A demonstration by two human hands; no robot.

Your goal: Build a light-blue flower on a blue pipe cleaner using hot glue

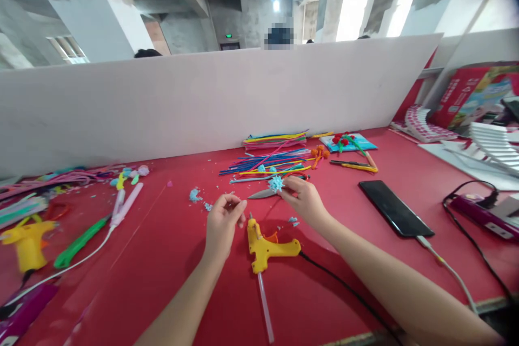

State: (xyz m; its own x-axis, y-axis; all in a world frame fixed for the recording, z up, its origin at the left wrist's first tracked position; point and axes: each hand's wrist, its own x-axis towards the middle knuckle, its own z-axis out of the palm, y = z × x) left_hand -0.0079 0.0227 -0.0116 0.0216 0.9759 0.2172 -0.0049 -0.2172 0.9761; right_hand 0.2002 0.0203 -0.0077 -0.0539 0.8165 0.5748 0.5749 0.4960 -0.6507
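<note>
My right hand (305,199) pinches a light blue spiky pompom (276,184) of fuzzy pipe cleaner between thumb and fingers, just above the table. To its left, my left hand (224,220) is closed, fingers curled and thumb against them; whatever they hold, if anything, is too small to make out. Below and between the hands lies a yellow glue gun (263,248), nozzle pointing away from me, a clear glue stick (265,305) sticking out of its back. Scissors (263,193) lie behind the pompom, their handles partly covered by my right hand.
Pipe cleaners (267,162) in several colours lie behind my hands. Light blue fuzz scraps (195,195) dot the red table (162,259). On the right are a phone (395,208) on a charging cable and a purple power strip (484,216). A second yellow glue gun (29,243) is at left. A white partition (194,102) stands behind.
</note>
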